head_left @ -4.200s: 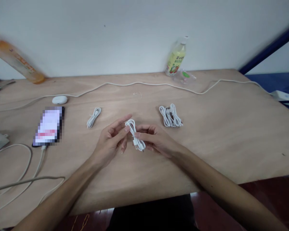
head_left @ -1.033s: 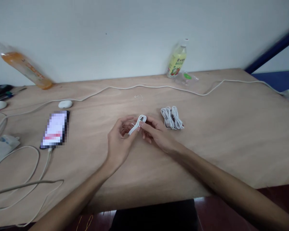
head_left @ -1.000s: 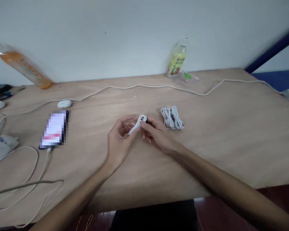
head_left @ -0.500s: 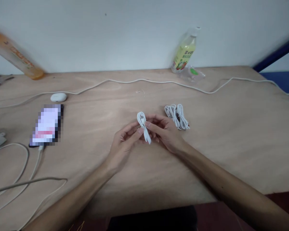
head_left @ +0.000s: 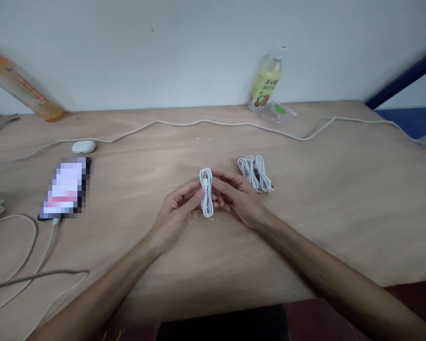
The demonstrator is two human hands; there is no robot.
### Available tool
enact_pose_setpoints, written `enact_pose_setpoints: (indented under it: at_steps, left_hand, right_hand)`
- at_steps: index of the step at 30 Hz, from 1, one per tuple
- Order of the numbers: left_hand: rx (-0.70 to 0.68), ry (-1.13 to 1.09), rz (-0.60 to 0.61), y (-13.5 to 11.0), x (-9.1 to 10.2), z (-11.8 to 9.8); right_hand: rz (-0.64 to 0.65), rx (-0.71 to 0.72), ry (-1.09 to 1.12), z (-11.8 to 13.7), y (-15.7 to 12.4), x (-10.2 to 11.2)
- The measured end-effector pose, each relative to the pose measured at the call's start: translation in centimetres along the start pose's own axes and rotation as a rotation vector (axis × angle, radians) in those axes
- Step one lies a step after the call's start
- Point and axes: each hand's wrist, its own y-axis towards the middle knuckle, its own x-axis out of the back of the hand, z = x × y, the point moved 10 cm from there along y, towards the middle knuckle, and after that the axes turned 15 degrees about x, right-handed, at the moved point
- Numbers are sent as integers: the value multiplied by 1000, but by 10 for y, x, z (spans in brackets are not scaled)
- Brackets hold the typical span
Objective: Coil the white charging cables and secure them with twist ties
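Note:
A small coiled white cable (head_left: 206,192) stands upright between my two hands just above the wooden table (head_left: 341,199). My left hand (head_left: 175,215) pinches it from the left with thumb and fingers closed on it. From the right, my right hand (head_left: 236,196) grips the same coil with curled fingers. A bundle of coiled white cables (head_left: 255,173) lies on the table just beyond my right hand.
A phone (head_left: 64,188) with a lit screen lies at the left, plugged into a white cord (head_left: 28,255). A white earbud case (head_left: 83,147) sits behind it. A long white cord (head_left: 213,124) crosses the back. A yellow bottle (head_left: 266,80) and an orange bottle (head_left: 21,87) stand by the wall.
The coiled cable has turned from slanted to upright between my hands. A second coil that lay left of my hands 4.2 s ago is gone from there. The view shifted slightly.

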Motion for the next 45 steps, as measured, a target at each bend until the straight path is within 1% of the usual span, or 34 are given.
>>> enact_pose_setpoints:
  at_steps: [4, 7, 13, 16, 26, 34, 36, 39, 41, 45]
  left_hand:
    - [0, 1, -20, 0, 0, -1]
    - [0, -8, -39, 0, 2, -1]
    - [-48, -2, -204, -3, 18, -4]
    - [-60, -4, -229, -3, 21, -6]
    - [-90, -17, -154, -2, 13, -11]
    - [-63, -58, -113, 0, 15, -9]
    - [-37, -75, -94, 1, 13, -7]
    - [35, -106, -27, 3, 6, -1]
    - [60, -127, 5, 3, 2, 1]
    - [54, -158, -12, 3, 3, 1]
  right_hand:
    - [6, -35, 15, -3, -1, -1]
    - [10, -27, 40, -2, 0, -2]
    - [44, 31, 29, 3, 3, -4]
    - [46, 38, 38, 3, 3, -5]
    - [52, 21, 22, 3, 3, -4]
    - [63, 17, 35, 3, 3, -5]
    - [57, 9, 51, 3, 2, -6]
    - [38, 7, 85, 3, 2, -6]
    - [25, 9, 91, 3, 2, -4]
    - [51, 13, 71, 0, 3, -4]
